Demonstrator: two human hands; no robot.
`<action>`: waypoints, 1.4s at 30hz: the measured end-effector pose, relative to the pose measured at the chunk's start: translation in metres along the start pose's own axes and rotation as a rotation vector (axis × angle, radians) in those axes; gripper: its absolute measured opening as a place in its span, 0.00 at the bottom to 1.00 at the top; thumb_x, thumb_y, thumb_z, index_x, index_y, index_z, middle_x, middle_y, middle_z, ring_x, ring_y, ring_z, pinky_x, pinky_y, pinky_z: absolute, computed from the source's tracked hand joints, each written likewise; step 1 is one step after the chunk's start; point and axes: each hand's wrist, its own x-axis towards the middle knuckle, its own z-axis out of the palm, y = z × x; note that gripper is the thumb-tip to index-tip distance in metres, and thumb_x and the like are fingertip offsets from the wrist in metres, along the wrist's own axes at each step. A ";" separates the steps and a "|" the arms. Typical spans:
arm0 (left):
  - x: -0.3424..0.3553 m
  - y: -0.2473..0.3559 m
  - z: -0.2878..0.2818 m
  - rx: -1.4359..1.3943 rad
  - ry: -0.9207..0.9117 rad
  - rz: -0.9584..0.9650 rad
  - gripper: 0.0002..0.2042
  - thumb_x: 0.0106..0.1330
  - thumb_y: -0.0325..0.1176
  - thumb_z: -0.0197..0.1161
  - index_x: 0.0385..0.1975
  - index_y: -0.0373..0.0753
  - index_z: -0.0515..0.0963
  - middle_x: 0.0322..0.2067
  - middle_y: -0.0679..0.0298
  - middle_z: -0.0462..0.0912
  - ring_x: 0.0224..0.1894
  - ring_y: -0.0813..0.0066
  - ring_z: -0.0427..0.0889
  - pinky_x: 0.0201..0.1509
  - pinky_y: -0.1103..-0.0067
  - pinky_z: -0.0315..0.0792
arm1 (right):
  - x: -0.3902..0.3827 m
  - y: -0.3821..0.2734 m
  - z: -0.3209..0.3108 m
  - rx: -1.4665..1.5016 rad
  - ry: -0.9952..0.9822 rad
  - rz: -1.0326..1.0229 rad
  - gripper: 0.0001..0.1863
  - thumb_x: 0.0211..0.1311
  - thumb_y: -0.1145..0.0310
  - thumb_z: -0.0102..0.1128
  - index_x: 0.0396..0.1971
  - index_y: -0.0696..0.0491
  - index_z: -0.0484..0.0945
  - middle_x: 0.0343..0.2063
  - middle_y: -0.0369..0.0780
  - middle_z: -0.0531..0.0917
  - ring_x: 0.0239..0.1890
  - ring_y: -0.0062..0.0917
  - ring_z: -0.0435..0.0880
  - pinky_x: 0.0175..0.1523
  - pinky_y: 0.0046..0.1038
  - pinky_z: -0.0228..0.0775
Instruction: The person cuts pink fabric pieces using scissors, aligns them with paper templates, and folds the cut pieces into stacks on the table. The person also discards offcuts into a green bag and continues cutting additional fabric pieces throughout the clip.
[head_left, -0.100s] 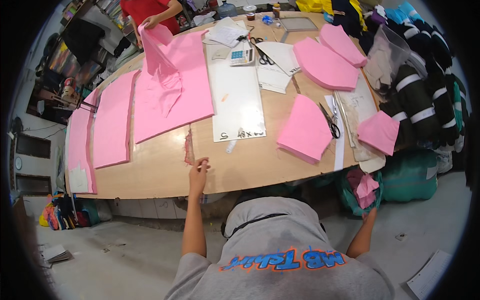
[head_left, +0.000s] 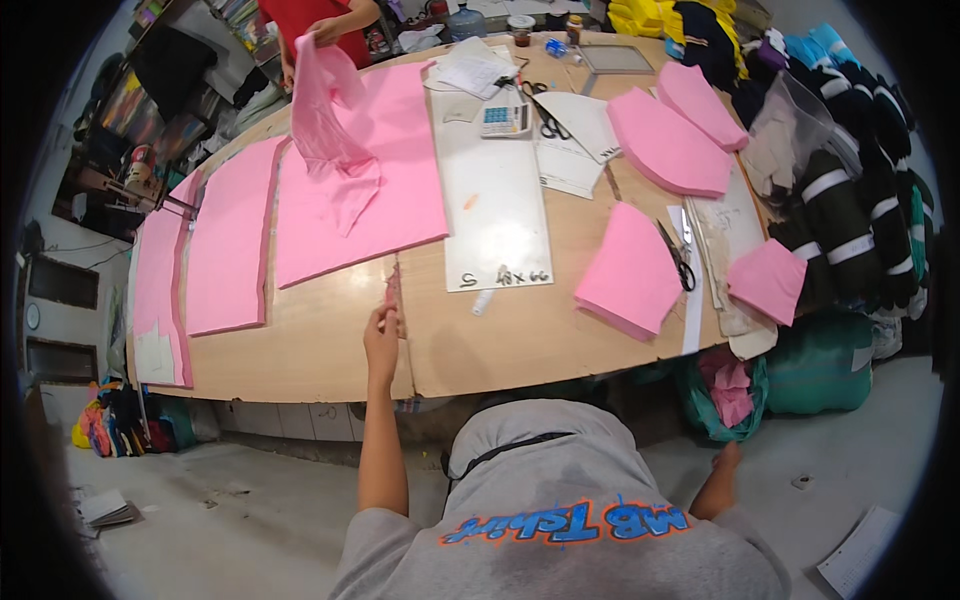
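Landmark: the white board (head_left: 497, 225), lying lengthwise on the tabletop (head_left: 325, 345), near end toward the wearer.

Left hand (head_left: 381, 340): over the tabletop, left of the board's near end and a little closer to the wearer. Fingers bent, tips at the near end of a ragged reddish scrap (head_left: 392, 287); whether they grasp it or merely touch, cannot tell. Scrap itself: thin, lying just left of the board's near corner.

Right hand (head_left: 727, 460): low, off the tabletop, well to the right of the board and nearer the wearer. Just beside a green bag (head_left: 750, 412) with crumpled pink cloth (head_left: 730, 385) in its mouth. Fingers small and foreshortened; released or clenched, cannot tell.

Left of the board: broad pink panel (head_left: 400, 190) just beside it, two narrower pink stacks farther out. A co-worker in red (head_left: 348, 40) stands past the panel's far side, one hand raising loose pink cloth (head_left: 335, 105) above it.

On the board's far part: calculator (head_left: 506, 121), loose papers (head_left: 474, 68) near it.

Right of the board: thick pink stack (head_left: 628, 275), black-handled scissors (head_left: 682, 268) along its right edge, white strip (head_left: 692, 305) next to them. Farther right, a smaller pink stack (head_left: 766, 280).
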 end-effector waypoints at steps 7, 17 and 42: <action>0.194 -0.018 -0.081 -0.118 0.410 0.006 0.30 0.86 0.47 0.62 0.79 0.36 0.68 0.73 0.46 0.76 0.67 0.54 0.85 0.69 0.65 0.78 | -0.241 0.070 0.180 -0.497 -0.501 -0.195 0.28 0.81 0.56 0.58 0.75 0.48 0.73 0.48 0.51 0.87 0.31 0.41 0.88 0.43 0.52 0.87; 0.412 -0.091 -0.080 0.313 0.431 -0.243 0.36 0.69 0.50 0.78 0.61 0.20 0.78 0.56 0.36 0.88 0.53 0.40 0.89 0.58 0.54 0.82 | -0.409 -0.037 0.193 -0.760 -0.697 -0.212 0.16 0.81 0.63 0.61 0.54 0.55 0.91 0.37 0.44 0.94 0.37 0.36 0.91 0.51 0.40 0.85; 0.040 0.266 -0.231 -0.136 0.704 1.245 0.19 0.84 0.36 0.59 0.65 0.31 0.83 0.65 0.43 0.83 0.58 0.54 0.88 0.65 0.59 0.84 | -0.740 -0.412 0.252 0.424 -1.351 -1.460 0.30 0.85 0.53 0.62 0.78 0.50 0.73 0.75 0.43 0.77 0.77 0.34 0.75 0.81 0.41 0.67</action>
